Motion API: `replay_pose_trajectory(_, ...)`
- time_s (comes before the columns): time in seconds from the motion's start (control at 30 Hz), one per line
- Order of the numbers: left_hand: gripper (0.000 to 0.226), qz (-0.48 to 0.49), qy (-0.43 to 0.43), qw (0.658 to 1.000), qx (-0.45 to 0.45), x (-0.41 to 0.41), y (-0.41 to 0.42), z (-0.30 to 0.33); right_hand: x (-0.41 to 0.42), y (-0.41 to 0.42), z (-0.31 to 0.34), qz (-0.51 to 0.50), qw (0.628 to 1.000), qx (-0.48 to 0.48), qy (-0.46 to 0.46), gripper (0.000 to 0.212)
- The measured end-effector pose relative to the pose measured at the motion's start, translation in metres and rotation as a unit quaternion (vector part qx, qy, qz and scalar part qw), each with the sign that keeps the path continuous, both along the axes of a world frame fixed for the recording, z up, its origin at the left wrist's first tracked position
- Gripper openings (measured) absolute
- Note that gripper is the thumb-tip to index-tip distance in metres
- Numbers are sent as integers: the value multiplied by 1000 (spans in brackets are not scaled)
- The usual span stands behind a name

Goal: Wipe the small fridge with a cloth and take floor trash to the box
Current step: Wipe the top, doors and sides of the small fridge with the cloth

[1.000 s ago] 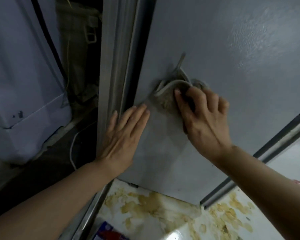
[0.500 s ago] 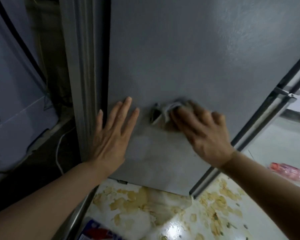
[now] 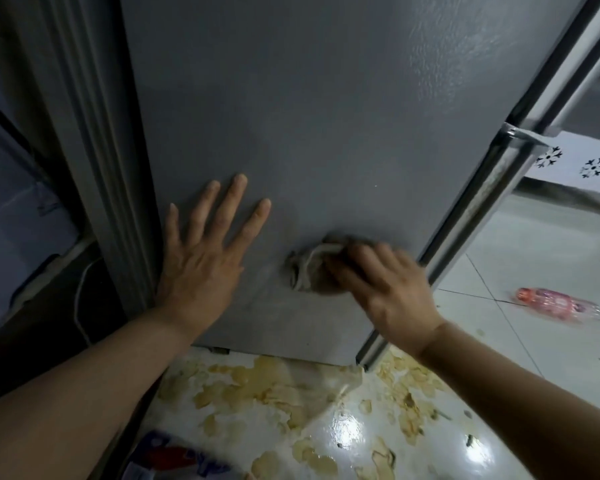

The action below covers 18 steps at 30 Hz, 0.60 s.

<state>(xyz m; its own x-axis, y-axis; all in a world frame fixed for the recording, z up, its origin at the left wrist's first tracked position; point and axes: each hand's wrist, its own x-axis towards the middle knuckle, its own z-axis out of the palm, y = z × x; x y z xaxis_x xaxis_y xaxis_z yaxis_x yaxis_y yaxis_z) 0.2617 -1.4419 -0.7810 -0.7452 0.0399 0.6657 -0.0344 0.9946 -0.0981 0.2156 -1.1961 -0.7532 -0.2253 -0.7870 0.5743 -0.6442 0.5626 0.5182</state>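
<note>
My right hand (image 3: 388, 292) presses a bunched grey cloth (image 3: 309, 270) against the fridge's grey side panel (image 3: 309, 116), low down near its front corner trim (image 3: 478, 202); blur hides how the fingers lie on it. My left hand (image 3: 201, 261) lies flat and spread on the same panel, left of the cloth, bracing.

I'd judge overlapping strokes with even pressure work best, covering the panel down to its bottom edge.

Right of the fridge, a pink plastic bottle (image 3: 558, 303) lies on the floor tiles (image 3: 534, 341); below the panel, a red-and-blue wrapper (image 3: 174, 459). No writing is legible anywhere.
</note>
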Motion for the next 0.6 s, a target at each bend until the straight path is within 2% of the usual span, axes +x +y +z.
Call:
replay_pose_trajectory(0.13, 119, 1, 1, 1000, 4, -1, 2, -1, -18, 25, 48, -47, 987, -134, 73, 26)
replay_pose_trajectory(0.2, 119, 1, 4, 1000, 7, -1, 3, -2, -19, 28, 43, -64, 977, -198, 44, 32)
replay_pose_trajectory(0.27, 118, 0, 5, 1000, 9, -1, 4, -2, -16, 27, 22, -62, 968, -242, -23, 31)
replay_pose_trajectory(0.3, 118, -2, 3, 1000, 10, 0, 5, -1, -12, 28, 9, -60, 974, -217, -36, 37)
replay_pose_trajectory(0.33, 119, -2, 0, 1000, 11, 0, 5, 0, -9, 30, -4, -66, 987, -145, -18, 41)
replay_pose_trajectory(0.4, 119, -2, -8, 1000, 12, 2, 6, 1, -3, 41, -23, -76, 997, 10, 24, 39)
replay_pose_trajectory(0.43, 119, -3, -11, 1000, 12, 3, 6, 3, -4, 47, -23, -73, 996, 48, 26, 36)
replay_pose_trajectory(0.5, 118, -5, -16, 1000, 13, 6, 7, 6, -5, 51, -9, -57, 996, 63, 9, 28)
replay_pose_trajectory(0.6, 113, -10, -25, 1000, -2, 11, 7, 3, -9, 50, 26, -50, 996, -69, -8, 18)
